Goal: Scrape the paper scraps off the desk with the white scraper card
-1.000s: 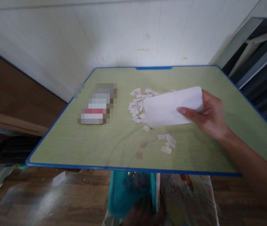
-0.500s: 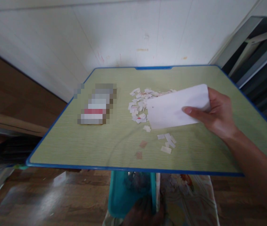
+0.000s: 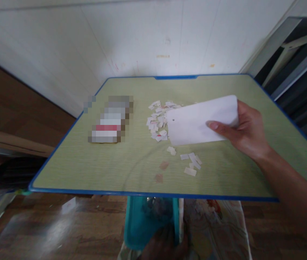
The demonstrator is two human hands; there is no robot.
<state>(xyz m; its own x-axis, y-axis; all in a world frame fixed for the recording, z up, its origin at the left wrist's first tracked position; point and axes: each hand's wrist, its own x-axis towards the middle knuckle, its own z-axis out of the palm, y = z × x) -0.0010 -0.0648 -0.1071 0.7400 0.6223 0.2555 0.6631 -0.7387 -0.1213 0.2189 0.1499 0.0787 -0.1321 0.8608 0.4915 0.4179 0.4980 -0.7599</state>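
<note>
My right hand (image 3: 246, 130) grips a white paper card (image 3: 193, 122) at its right end, thumb on top and the fingers hidden behind. The card has rounded right corners and a small dark spot near its left edge. Beside and partly behind it lies a heap of torn paper scraps (image 3: 157, 121), mostly white with a few reddish bits. One small scrap cluster (image 3: 171, 150) sits just below the card's left corner. Several loose paper pieces (image 3: 192, 162) lie nearer the front edge. My left hand is out of the picture.
The pale green table (image 3: 88, 169) has a blue rim and stands against a white wall (image 3: 142, 39). A blurred-out box-like item (image 3: 110, 121) rests at the left. Below the front edge are a teal tray (image 3: 137, 224) and a patterned cloth (image 3: 210, 234).
My right hand and the card have shifted slightly left, and the card's lower edge has risen a little. The small scrap cluster by its corner now shows more fully.
</note>
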